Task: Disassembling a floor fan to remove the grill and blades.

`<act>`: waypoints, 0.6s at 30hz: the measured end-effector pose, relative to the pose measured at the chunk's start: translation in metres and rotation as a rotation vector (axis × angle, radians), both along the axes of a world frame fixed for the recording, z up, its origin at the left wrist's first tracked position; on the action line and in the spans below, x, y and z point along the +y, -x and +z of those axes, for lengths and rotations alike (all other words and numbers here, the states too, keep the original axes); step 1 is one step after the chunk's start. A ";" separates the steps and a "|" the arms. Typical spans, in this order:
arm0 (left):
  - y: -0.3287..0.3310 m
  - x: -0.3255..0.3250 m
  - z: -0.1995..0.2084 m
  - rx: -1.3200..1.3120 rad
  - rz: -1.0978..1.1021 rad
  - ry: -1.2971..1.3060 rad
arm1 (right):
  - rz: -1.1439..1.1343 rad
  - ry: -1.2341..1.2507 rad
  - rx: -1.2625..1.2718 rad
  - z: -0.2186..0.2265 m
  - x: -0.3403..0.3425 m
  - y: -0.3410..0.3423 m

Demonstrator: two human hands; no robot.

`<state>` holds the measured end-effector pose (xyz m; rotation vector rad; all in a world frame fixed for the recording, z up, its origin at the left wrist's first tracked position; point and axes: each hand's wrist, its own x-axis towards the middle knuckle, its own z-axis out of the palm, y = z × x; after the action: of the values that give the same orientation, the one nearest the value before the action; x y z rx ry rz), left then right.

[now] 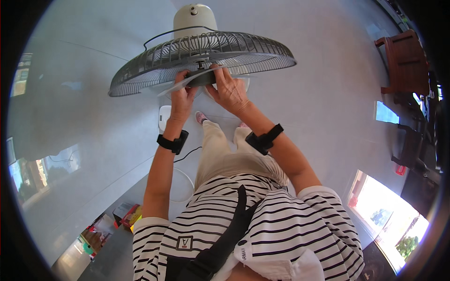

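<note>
The fan blade [202, 78], pale grey and thin-winged around a darker round hub, was just in front of the wire guard [154, 58], near that guard's middle. The left hand [183, 89] had its fingers curled in on the hub's left side, and the right hand [227, 87] gripped its right side. The guard's rim curved wide past both hands; grey floor [323, 112] stretched either side of it, with brown wooden furniture [407, 63] well off to its right. The hub faced the person, and the blade's long span ran roughly left to right across the guard.
</note>
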<state>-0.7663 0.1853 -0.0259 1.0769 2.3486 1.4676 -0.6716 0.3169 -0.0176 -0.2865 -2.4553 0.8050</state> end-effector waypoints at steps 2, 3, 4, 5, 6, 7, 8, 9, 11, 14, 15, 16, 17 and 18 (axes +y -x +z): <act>-0.011 0.008 -0.010 -0.037 0.081 -0.131 | 0.025 -0.041 -0.003 0.005 0.013 0.000; -0.020 0.018 -0.005 -0.109 0.066 -0.248 | 0.088 -0.091 -0.053 0.011 0.025 -0.001; -0.023 0.022 -0.005 -0.111 0.061 -0.253 | 0.151 -0.141 -0.105 0.016 0.032 -0.001; -0.026 0.026 -0.007 -0.128 0.081 -0.241 | 0.147 -0.145 -0.107 0.017 0.037 -0.001; -0.026 0.027 -0.008 -0.142 0.101 -0.229 | 0.156 -0.140 -0.137 0.019 0.039 -0.001; -0.025 0.026 -0.011 -0.142 0.100 -0.231 | 0.166 -0.134 -0.167 0.020 0.040 0.000; -0.021 0.023 -0.013 -0.173 0.073 -0.241 | 0.166 -0.135 -0.166 0.020 0.038 -0.001; -0.019 0.023 -0.012 -0.204 0.046 -0.253 | 0.137 -0.080 -0.118 0.019 0.034 -0.002; -0.018 0.023 -0.013 -0.183 0.060 -0.224 | 0.113 -0.022 -0.068 0.017 0.029 -0.005; -0.023 0.023 -0.010 -0.142 0.071 -0.173 | 0.066 0.139 -0.072 0.017 0.022 -0.008; -0.023 0.023 -0.009 -0.118 0.070 -0.157 | 0.037 0.215 -0.090 0.021 0.020 -0.007; -0.022 0.023 -0.010 -0.111 0.074 -0.157 | 0.007 0.291 -0.108 0.023 0.019 -0.005; -0.022 0.023 -0.013 -0.110 0.061 -0.189 | 0.011 0.291 -0.103 0.024 0.019 -0.002; -0.023 0.022 -0.015 -0.111 0.045 -0.220 | 0.004 0.324 -0.074 0.023 0.019 -0.002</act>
<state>-0.7437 0.2078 -0.0408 0.9660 2.1895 1.7874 -0.6699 0.3356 0.0050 -0.4361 -2.3858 1.2156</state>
